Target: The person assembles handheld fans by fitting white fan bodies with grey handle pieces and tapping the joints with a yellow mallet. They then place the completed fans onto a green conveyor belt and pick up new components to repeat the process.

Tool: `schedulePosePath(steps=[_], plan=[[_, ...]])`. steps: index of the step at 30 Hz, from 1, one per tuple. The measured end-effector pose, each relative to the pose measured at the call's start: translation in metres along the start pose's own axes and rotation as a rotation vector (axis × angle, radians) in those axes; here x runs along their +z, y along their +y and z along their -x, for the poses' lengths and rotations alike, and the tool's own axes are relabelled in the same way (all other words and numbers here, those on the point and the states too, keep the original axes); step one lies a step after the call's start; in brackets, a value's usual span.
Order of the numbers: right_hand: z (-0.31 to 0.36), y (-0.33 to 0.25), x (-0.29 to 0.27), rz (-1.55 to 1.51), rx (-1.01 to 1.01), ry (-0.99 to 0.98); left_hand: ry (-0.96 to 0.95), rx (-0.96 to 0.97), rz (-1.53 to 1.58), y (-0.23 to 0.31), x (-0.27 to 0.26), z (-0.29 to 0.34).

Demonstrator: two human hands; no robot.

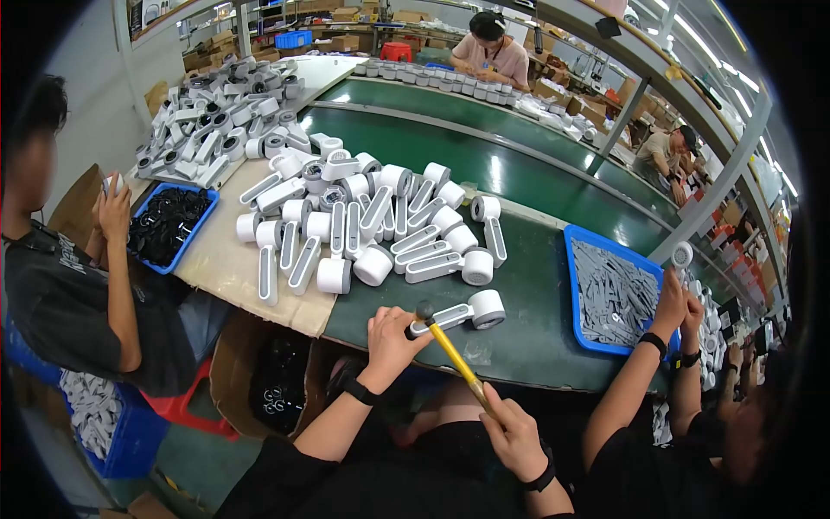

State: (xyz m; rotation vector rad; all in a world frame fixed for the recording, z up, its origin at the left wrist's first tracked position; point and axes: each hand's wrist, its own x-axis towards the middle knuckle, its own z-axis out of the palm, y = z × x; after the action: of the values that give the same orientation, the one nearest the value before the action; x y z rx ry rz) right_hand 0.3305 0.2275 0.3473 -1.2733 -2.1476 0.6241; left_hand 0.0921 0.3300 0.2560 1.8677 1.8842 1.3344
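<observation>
My right hand [516, 435] is wrapped round the yellow handle of a hammer [456, 356]. Its dark head is over the near end of a white device [488, 309] with a round head and a long grey-inset handle; I cannot tell if they touch. That device lies on the dark green table, its round head pointing right. My left hand [391, 348] is closed on the near end of its handle, fingers partly hidden. Just beyond, many matching white devices [376, 216] lie heaped on the table.
A blue tray of grey strips [616, 290] stands at right, beside a co-worker's hands holding a white device [682, 253]. At left, another person sits by a blue tray of black parts [169, 227]. A green conveyor belt [484, 164] runs behind; an open carton [233, 372] stands below.
</observation>
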Motion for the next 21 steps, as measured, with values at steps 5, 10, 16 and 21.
schedulePosePath(steps=[5,10,16,21], plan=[[0.003,0.008,0.008,0.054,-0.015,-0.079,0.034,0.002,0.046,0.002,0.002,0.000],[0.013,0.012,0.008,-0.034,-0.004,0.091,-0.012,-0.005,0.003,-0.002,0.003,0.003],[0.009,0.032,-0.002,-0.122,0.108,0.085,-0.011,0.010,0.021,0.000,0.000,0.002],[0.007,0.032,-0.005,0.033,0.106,0.042,-0.001,0.024,-0.009,0.002,0.000,0.002]])
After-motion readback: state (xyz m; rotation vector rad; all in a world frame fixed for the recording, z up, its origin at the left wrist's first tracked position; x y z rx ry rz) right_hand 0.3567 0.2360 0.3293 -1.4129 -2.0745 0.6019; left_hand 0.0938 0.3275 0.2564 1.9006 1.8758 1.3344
